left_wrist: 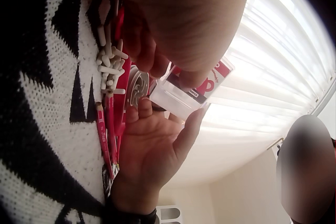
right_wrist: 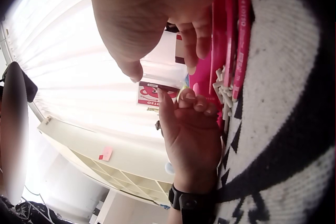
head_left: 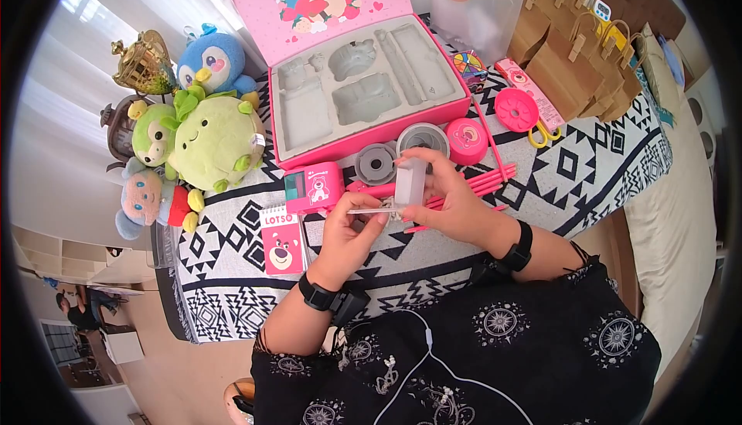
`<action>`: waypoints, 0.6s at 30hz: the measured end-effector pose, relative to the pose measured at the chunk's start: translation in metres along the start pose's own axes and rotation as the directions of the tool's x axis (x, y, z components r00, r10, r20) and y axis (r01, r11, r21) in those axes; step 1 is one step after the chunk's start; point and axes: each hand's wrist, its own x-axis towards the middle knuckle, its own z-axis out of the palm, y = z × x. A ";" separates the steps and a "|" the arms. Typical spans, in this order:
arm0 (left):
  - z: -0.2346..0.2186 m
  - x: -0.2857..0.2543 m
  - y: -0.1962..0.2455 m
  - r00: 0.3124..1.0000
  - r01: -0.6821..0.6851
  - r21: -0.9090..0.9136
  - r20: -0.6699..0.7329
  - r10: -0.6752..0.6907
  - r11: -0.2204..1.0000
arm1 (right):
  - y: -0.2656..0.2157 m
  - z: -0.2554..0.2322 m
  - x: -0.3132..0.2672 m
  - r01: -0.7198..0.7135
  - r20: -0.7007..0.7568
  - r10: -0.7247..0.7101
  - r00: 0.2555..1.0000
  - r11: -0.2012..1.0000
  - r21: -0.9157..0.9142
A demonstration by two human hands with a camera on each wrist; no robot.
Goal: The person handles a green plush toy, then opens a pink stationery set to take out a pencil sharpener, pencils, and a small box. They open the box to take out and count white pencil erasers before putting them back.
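My right hand (head_left: 456, 207) grips a small translucent plastic box (head_left: 411, 183) between thumb and fingers, tilted in front of me. A flat panel, edge-on in the head view, is pinched by my left hand (head_left: 349, 233). In the right wrist view this printed panel (right_wrist: 150, 94) shows a red bear; it sits right at the box in the left wrist view. Below both hands, a heap of short white sticks (left_wrist: 111, 66) lies on the patterned cloth beside pink pencils (left_wrist: 107, 129).
The pink gift box (head_left: 371, 127) stands open behind my hands, its tray moulded with hollows. Around it are grey round parts (head_left: 376, 163), a pink sharpener-like case (head_left: 321, 185), a LOTSO notepad (head_left: 284, 249), plush toys (head_left: 219, 143) at left, paper bags (head_left: 576, 65) and yellow-handled scissors (head_left: 543, 136) at right.
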 end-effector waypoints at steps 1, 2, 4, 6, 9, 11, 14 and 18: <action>0.000 0.000 0.000 1.000 0.011 0.006 0.002 -0.011 1.000 | 0.000 0.000 0.000 0.000 0.004 0.000 1.000 1.000 -0.002; 0.000 0.000 0.000 1.000 0.011 0.006 0.003 -0.011 1.000 | -0.001 0.000 0.000 0.000 0.003 0.000 1.000 1.000 -0.002; 0.000 0.000 0.001 1.000 0.008 -0.035 0.009 -0.008 0.999 | -0.004 0.001 -0.002 -0.078 0.040 0.076 0.996 0.996 0.052; -0.001 0.000 0.003 1.000 -0.001 -0.043 0.023 0.002 0.999 | -0.005 0.000 -0.002 -0.097 0.084 0.095 0.992 0.995 0.019; -0.003 -0.001 0.003 0.999 0.005 -0.065 0.042 -0.002 0.998 | -0.009 -0.002 -0.002 -0.137 0.161 0.144 0.976 0.989 -0.051; -0.005 -0.001 0.002 0.999 0.021 -0.079 0.049 -0.017 0.997 | -0.011 -0.002 -0.002 -0.161 0.192 0.175 0.966 0.983 -0.087; -0.005 -0.001 0.002 0.997 -0.009 -0.073 0.080 0.015 0.997 | -0.012 -0.001 -0.003 -0.182 0.219 0.205 0.954 0.976 -0.120; -0.001 0.001 0.004 0.998 -0.053 -0.022 0.026 0.054 0.998 | -0.010 -0.001 -0.003 -0.164 0.222 0.191 0.956 0.977 -0.134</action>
